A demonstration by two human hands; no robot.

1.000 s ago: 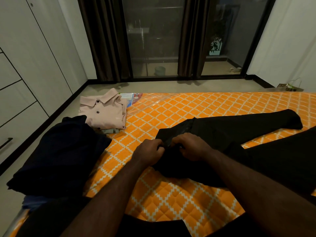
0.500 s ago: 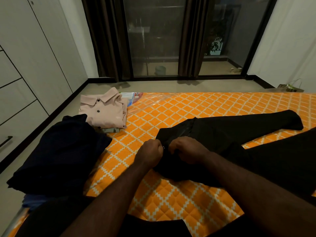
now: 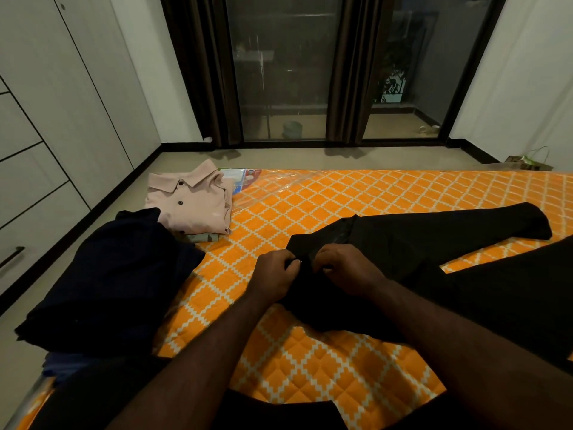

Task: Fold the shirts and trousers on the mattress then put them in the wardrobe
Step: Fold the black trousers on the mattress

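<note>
Two hands meet at one end of the black trousers (image 3: 434, 243). The left hand (image 3: 274, 276) and right hand (image 3: 352, 268) sit knuckle to knuckle, and the fingers (image 3: 290, 266) of both are curled in, pinching the dark cloth at what looks like the waistband. A small glint shows between them, perhaps a hook or a button; I cannot tell which.

From the fingers the trousers run off to the right across the orange quilted mattress (image 3: 310, 206). One leg stretches beyond and rightward to a cuff well apart from the hands, and the other passes under the right forearm and out of view. The long axis therefore lies to the right of the grip. I would judge the right hand better placed to reach along the legs while the left hand keeps hold of the waist.

Left of the fingers, near but not touching, a dark navy garment (image 3: 117, 274) lies heaped at the mattress edge, and it would crowd any fold swung that way. Just beyond it sits a folded pink shirt (image 3: 192, 206) on top of another folded piece. Farther left, across a strip of floor, the wardrobe (image 3: 46, 119) has its doors closed.
</note>
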